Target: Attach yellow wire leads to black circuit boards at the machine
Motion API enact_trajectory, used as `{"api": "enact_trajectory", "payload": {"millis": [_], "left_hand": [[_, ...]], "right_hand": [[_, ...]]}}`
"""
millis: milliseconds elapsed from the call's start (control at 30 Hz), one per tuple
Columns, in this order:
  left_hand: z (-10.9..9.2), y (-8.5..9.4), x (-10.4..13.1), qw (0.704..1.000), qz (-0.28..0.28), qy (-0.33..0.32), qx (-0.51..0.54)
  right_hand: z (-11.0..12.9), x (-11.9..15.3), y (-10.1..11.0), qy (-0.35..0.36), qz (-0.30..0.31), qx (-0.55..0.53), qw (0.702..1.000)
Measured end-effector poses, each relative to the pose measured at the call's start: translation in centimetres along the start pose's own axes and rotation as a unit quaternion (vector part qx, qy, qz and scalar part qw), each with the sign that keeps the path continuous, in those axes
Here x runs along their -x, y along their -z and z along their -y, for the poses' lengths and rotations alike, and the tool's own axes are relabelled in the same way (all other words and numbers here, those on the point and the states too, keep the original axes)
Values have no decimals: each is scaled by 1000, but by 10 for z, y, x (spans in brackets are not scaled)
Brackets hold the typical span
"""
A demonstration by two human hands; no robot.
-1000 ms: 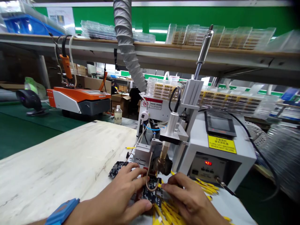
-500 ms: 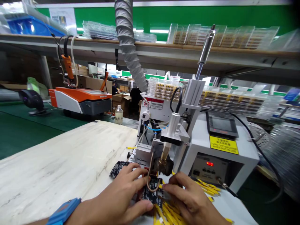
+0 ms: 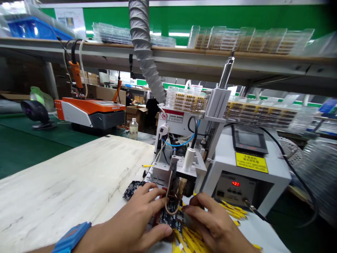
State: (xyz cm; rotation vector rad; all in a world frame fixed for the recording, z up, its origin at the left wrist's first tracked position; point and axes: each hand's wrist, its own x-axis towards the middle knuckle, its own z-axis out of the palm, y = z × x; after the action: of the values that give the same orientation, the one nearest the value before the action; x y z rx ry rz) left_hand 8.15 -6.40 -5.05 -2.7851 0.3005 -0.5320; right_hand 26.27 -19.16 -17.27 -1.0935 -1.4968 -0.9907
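Under the soldering machine's head lies a dark circuit board. My left hand spans it, fingers at its far side and thumb pressing its near end. My right hand is closed in a pinch at the board's right edge, on the end of a yellow strip; most of that strip is hidden by the fingers. A curved brown tube loops over the board. Several loose yellow strips lie below my right palm. Another dark circuit board rests beyond my left fingers.
A control box with a red display stands to the right, with more yellow strips before it. At the left are an orange and grey machine, a small black fan and a plastic bottle. A grey duct hangs overhead.
The machine's head and its cylinder rod have come down, bringing the brass-coloured tip to the board between my hands. Both hands have stayed nearly still.
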Motion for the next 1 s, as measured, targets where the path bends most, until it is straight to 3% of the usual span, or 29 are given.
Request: {"api": "enact_trajectory", "payload": {"millis": [200, 1000], "left_hand": [[-2, 1, 0, 1000, 18, 10, -1], [2, -1, 2, 1000, 6, 5, -15]], "right_hand": [[1, 0, 0, -3, 7, 5, 1000], [1, 2, -1, 0, 16, 13, 1000]]}}
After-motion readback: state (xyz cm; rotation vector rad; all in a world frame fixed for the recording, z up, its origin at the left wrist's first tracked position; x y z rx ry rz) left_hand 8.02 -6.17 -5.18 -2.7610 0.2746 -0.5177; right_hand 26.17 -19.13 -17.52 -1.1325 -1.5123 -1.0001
